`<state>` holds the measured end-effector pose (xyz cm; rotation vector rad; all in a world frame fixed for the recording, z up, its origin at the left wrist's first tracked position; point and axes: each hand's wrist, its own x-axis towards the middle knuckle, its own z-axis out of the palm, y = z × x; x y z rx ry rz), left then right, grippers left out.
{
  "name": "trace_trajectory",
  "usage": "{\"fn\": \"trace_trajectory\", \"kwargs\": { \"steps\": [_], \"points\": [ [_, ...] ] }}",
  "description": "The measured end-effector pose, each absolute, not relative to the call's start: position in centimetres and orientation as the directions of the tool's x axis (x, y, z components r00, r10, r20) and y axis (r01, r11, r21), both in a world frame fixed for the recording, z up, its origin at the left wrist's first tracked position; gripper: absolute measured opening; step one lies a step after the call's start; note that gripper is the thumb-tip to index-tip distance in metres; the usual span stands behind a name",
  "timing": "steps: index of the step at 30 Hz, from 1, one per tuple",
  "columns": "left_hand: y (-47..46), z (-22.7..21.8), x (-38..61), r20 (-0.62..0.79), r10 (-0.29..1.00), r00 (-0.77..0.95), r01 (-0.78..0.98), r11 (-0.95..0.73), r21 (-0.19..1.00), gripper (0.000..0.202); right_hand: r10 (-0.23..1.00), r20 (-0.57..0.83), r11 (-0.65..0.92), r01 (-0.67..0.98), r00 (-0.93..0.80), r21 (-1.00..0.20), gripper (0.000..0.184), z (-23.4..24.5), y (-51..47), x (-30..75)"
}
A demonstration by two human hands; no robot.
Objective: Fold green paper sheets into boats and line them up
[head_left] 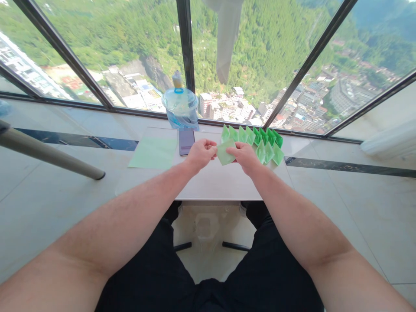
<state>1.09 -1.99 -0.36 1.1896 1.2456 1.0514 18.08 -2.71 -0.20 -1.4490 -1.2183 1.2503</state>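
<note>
A small folded piece of light green paper is held up over the white table. My right hand grips its right side, thumb across the front. On the other side, my left hand is closed in a pinch at the paper's left corner. Just beyond my right hand stand folded green paper pieces in rows, pale ones and darker ones, several of each. A flat pale green sheet lies at the table's left, and a phone rests between it and my left hand.
A large clear water bottle stands behind the table against the window. Dark window frames rise beyond it. A grey pole slants in from the left. My legs are under the table's near edge.
</note>
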Motion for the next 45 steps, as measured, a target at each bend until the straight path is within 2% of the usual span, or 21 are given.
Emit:
{"fn": "trace_trajectory", "kwargs": {
  "steps": [5,10,13,16,18,21,26,29,32,45],
  "points": [
    [-1.9,-0.2,-0.3,-0.216,0.916,0.338,0.365,0.084,0.927,0.006,0.973,-0.212,-0.161,0.380,-0.095,-0.911,0.012,0.8,-3.2,19.1],
    [-1.9,-0.3,-0.8,-0.296,0.874,0.386,0.412,0.124,0.903,0.015,0.964,-0.228,-0.133,0.498,-0.135,-0.857,0.017,1.1,-3.3,19.1],
    [-1.7,-0.4,-0.5,-0.298,0.902,0.314,0.310,0.199,0.930,0.019,0.975,-0.188,-0.130,0.382,-0.119,-0.915,0.018,0.8,-3.2,18.9],
    [-1.5,-0.2,-0.2,-0.294,0.932,0.212,0.080,0.284,0.956,0.022,0.980,-0.164,-0.144,0.178,-0.108,-0.973,0.028,0.6,-3.1,18.7],
    [-1.4,0.0,-0.1,-0.300,0.939,0.166,-0.053,0.312,0.949,0.024,0.979,-0.171,-0.159,0.112,-0.107,-0.981,0.033,0.4,-3.1,18.5],
    [-1.4,0.2,-0.1,-0.330,0.937,0.117,-0.168,0.346,0.923,0.025,0.988,-0.143,-0.135,0.117,-0.065,-0.984,0.030,0.2,-3.2,18.2],
    [-1.8,0.4,0.3,-0.382,0.918,0.106,-0.314,0.395,0.863,0.019,0.995,0.063,0.041,0.256,0.075,-0.966,0.021,0.1,-3.4,17.6],
    [-2.1,0.5,0.7,-0.390,0.913,0.120,-0.353,0.406,0.843,0.018,0.975,0.168,0.103,0.378,0.142,-0.920,0.023,0.2,-3.6,17.4],
    [-2.4,0.5,1.0,-0.390,0.912,0.131,-0.372,0.409,0.833,0.017,0.964,0.203,0.114,0.425,0.170,-0.898,0.022,0.0,-3.6,17.3],
    [-2.6,0.9,1.2,-0.384,0.915,0.123,-0.363,0.401,0.841,0.018,0.980,0.148,0.110,0.256,0.131,-0.960,0.020,0.2,-3.5,17.2]
  ]
}}
